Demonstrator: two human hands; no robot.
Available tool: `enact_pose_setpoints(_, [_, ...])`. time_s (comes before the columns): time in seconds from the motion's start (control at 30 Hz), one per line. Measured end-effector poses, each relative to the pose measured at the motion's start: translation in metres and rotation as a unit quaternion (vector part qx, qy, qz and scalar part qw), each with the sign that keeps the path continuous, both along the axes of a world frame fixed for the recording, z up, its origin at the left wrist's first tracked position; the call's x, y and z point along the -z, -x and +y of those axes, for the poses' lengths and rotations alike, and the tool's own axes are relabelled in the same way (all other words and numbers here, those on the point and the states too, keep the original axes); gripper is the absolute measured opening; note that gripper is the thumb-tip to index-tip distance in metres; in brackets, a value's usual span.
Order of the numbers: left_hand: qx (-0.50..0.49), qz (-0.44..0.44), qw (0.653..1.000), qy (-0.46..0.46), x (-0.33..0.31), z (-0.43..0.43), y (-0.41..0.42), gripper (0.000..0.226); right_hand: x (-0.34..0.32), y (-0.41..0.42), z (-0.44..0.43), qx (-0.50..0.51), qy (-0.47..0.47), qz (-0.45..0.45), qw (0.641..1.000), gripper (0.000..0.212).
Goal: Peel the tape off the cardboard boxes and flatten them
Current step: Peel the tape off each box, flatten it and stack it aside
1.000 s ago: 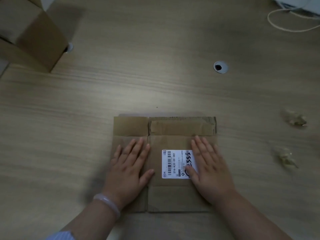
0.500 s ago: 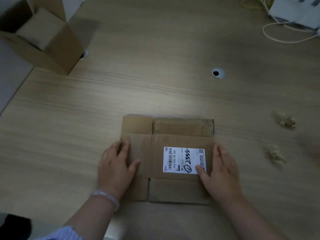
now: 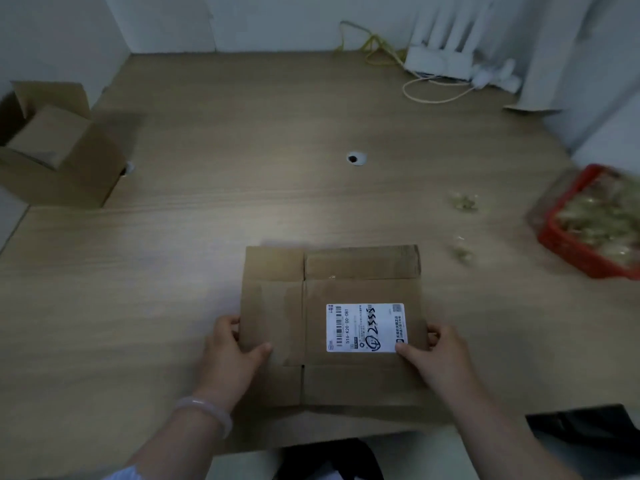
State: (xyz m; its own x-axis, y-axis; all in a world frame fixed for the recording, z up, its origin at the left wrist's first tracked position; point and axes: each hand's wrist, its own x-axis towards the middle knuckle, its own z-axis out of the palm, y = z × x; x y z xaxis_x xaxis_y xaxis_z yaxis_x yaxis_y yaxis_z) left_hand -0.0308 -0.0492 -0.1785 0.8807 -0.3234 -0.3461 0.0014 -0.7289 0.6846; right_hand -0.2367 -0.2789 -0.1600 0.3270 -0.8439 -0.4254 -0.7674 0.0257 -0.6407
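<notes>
Flattened cardboard box (image 3: 332, 292) flat on the wooden table (image 3: 242, 209), near its front edge; brown, creased into panels, flaps spread out, white barcode label (image 3: 366, 328) on the right panel; grasped at its left edge by the left hand (image 3: 230, 355), thumb on top, fingers curled round the side; grasped likewise at the right edge by the right hand (image 3: 440, 358), thumb tip at the label's corner; further out, crumpled tape scraps (image 3: 462, 201) to the right, blurred red basket (image 3: 595, 223) beyond them, round cable hole (image 3: 356, 159) mid-table, open cardboard box (image 3: 59, 157) far left, white router (image 3: 440, 60) by the back wall; half a second earlier, palms lying on top of the cardboard, now shifted out to its sides.
</notes>
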Motion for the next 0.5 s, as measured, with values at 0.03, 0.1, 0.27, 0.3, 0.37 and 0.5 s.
enact_pose_setpoints(0.03, [0.021, 0.011, 1.000, 0.014, -0.006, -0.002, 0.006, 0.054, -0.006, 0.015, 0.007, 0.023, 0.012, -0.009, 1.000, 0.055])
enact_pose_setpoints(0.1, [0.081, 0.031, 0.996, 0.031, -0.023, -0.009, 0.022, 0.057, -0.020, 0.050, 0.021, 0.073, 0.033, -0.038, 0.996, 0.049])
enact_pose_setpoints(0.27, [0.254, 0.035, 0.965, 0.061, -0.072, -0.043, 0.071, 0.068, -0.063, 0.144, 0.041, 0.191, 0.074, -0.069, 0.976, 0.054])
enact_pose_setpoints(0.3, [0.280, 0.036, 0.957, 0.066, -0.081, -0.053, 0.084, 0.069, -0.072, 0.164, 0.043, 0.211, 0.086, -0.071, 0.971, 0.056])
enact_pose_setpoints(0.37, [0.323, 0.034, 0.942, 0.081, -0.099, -0.071, 0.117, 0.069, -0.089, 0.203, 0.045, 0.244, 0.114, -0.072, 0.960, 0.056])
enact_pose_setpoints(0.5, [0.402, 0.005, 0.911, 0.094, -0.123, -0.102, 0.193, 0.071, -0.112, 0.290, 0.054, 0.318, 0.148, -0.090, 0.932, 0.056])
